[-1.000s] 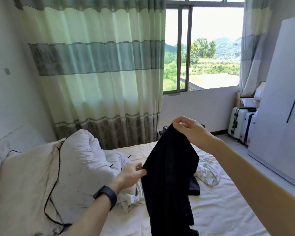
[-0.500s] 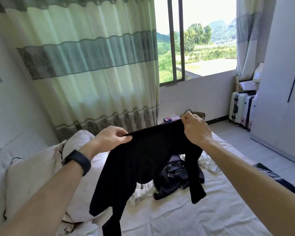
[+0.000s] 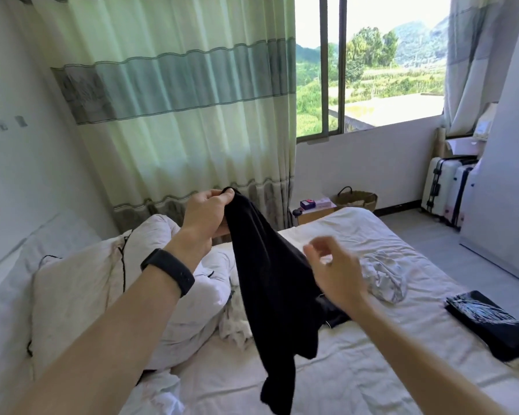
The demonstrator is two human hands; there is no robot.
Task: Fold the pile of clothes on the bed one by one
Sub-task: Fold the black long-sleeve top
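Black garment (image 3: 270,283) now hangs from left hand (image 3: 206,215) grip alone — right hand (image 3: 333,271) released, fingers loose.

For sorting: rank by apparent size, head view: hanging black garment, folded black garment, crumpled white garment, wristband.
1. hanging black garment
2. folded black garment, nearer the camera, so unsure
3. crumpled white garment
4. wristband

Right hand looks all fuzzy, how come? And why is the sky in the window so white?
Head view: the right hand is smeared, probably because it is moving fast, while the left hand gripping the black garment is sharp. Also in the head view, the sky in the window is washed out by strong daylight, and the wide lens makes the curtain lean near the edge.
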